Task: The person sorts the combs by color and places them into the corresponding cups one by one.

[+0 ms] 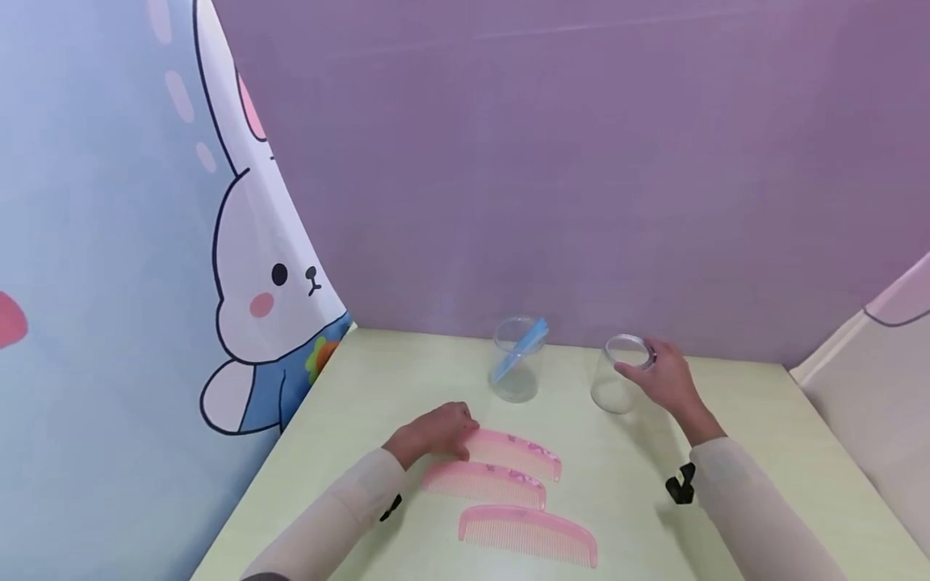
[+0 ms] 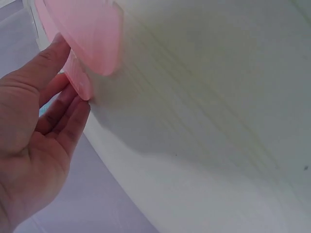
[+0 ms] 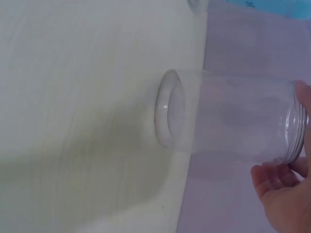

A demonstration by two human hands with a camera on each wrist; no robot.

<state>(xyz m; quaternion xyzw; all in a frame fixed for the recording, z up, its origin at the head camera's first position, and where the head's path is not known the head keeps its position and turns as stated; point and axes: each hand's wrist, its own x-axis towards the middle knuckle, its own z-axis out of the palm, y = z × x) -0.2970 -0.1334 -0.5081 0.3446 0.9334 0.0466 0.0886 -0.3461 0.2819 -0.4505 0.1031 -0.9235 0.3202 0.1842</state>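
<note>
Three pink combs lie one in front of another on the table. My left hand (image 1: 439, 432) pinches the left end of the far comb (image 1: 508, 440), thumb on one side and fingers on the other. Just in front is the middle comb (image 1: 488, 476), with a flower pattern like the far one; a plain near comb (image 1: 526, 516) lies closest to me. On the right, my right hand (image 1: 667, 379) grips the rim of a clear jar (image 1: 610, 389) from above. The right wrist view shows the jar (image 3: 233, 116) with nothing inside, its base at the table surface.
A second clear container (image 1: 517, 389) stands left of the held jar, with blue items (image 1: 520, 350) leaning inside. The pale table (image 1: 407, 371) meets a purple wall (image 1: 552, 177) behind. At left hangs a blue sheet with a cartoon rabbit (image 1: 269, 298).
</note>
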